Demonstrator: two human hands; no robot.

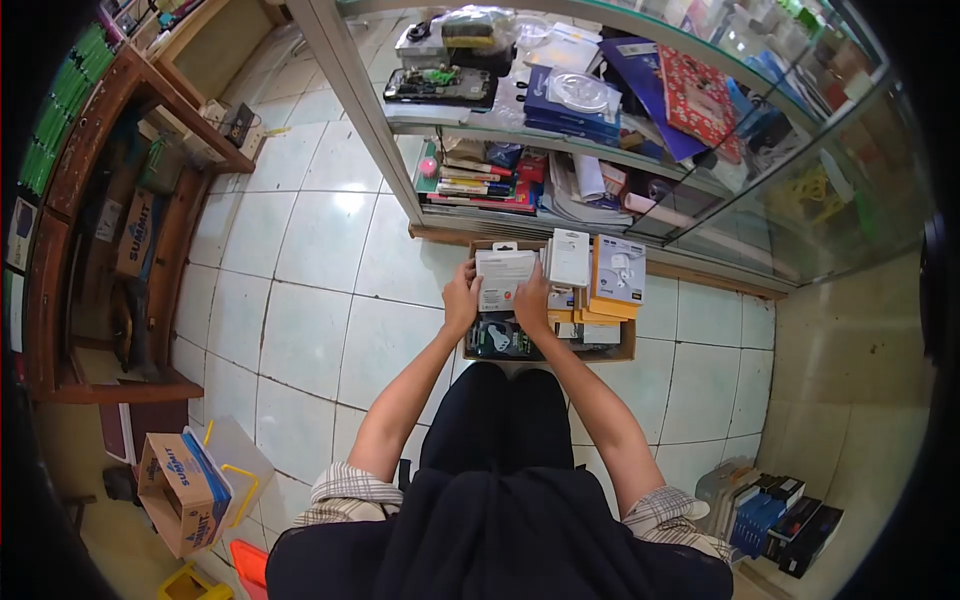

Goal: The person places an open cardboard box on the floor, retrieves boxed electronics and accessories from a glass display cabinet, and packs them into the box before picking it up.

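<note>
A white package with small print [505, 272] is held between my two hands over an open cardboard box [628, 345]. My left hand [461, 298] grips its left edge, and my right hand [533, 302] holds its right side. Just below my hands lies a black package with a green and white design [500, 338] inside the box. To the right of my right hand stand white boxes [570, 258] and a stack of yellow-orange boxes with a picture of earphones [619, 270].
A glass display case [400, 170] full of goods rises behind the box. On the left are a wooden cabinet [130, 392] and a cardboard carton [180, 490]. Blue and black boxes [760, 520] sit at the lower right on the tiled floor [300, 330].
</note>
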